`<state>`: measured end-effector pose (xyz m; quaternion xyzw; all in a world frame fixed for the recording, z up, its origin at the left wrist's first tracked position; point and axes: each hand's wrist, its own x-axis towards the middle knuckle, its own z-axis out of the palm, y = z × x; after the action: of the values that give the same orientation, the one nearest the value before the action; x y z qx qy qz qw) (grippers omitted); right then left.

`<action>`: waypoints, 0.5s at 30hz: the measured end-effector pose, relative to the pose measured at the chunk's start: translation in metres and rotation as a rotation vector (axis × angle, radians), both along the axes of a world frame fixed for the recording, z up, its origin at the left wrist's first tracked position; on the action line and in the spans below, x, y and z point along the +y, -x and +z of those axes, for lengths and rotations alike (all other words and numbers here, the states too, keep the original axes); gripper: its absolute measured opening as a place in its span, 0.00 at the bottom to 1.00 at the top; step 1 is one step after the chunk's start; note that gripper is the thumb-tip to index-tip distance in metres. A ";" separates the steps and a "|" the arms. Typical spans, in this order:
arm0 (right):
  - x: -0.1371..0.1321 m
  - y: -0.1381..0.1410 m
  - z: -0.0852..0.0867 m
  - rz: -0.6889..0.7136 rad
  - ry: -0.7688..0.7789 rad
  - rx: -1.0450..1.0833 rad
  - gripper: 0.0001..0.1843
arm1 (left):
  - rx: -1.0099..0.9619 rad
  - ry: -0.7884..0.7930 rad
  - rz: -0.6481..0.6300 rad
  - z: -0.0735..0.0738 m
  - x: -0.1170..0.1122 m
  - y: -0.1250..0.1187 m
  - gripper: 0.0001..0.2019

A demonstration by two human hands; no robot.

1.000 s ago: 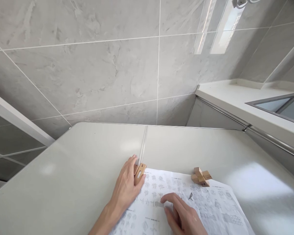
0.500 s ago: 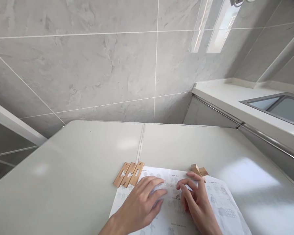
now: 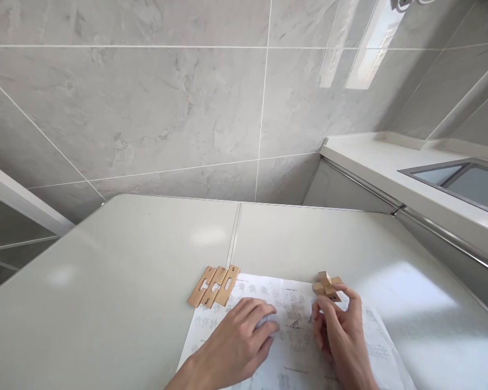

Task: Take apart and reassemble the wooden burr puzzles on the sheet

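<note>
A large printed sheet (image 3: 252, 284) with small line drawings lies under both of my hands. My left hand (image 3: 244, 336) rests over its middle, fingers loosely bent and apart, with nothing in them. Farther right, my right hand (image 3: 341, 333) has its index finger stretched to a wooden interlocking puzzle (image 3: 324, 281) made of crossed blocks; the fingertip appears to touch its right side. The other fingers of that hand are curled and partly hidden. Beyond my left hand, three flat wooden pieces (image 3: 214, 287) with cut-out slots and handwritten numbers lie side by side, overlapping the sheet's upper left corner.
The pale table (image 3: 106, 271) has a seam (image 3: 236, 233) running away from me. A grey tiled wall (image 3: 166, 108) rises beyond it. To the right stands a white counter (image 3: 361, 154) with a metal rail (image 3: 361, 187) along its side and a framed sink-like opening (image 3: 455, 176).
My right hand has moved right from over the sheet, with its index finger now at the crossed-block puzzle. My left hand has shifted only slightly. The view has tilted a little.
</note>
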<state>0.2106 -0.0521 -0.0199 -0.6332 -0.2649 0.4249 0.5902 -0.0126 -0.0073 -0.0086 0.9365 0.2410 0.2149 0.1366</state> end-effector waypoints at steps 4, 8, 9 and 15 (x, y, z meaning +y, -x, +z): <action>0.002 0.001 0.007 -0.012 0.052 0.067 0.29 | 0.002 0.011 -0.008 -0.001 0.001 -0.001 0.10; 0.003 0.000 0.009 0.001 0.069 0.065 0.29 | -0.005 0.032 0.001 0.000 0.001 -0.001 0.10; 0.003 -0.001 0.008 -0.002 0.070 0.059 0.29 | -0.005 0.037 0.002 0.000 0.001 -0.001 0.10; 0.004 -0.005 -0.002 0.022 0.016 0.036 0.26 | -0.017 0.054 -0.002 0.001 0.002 -0.002 0.10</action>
<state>0.2158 -0.0479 -0.0216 -0.6270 -0.2577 0.4449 0.5852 -0.0109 -0.0055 -0.0079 0.9308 0.2447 0.2162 0.1643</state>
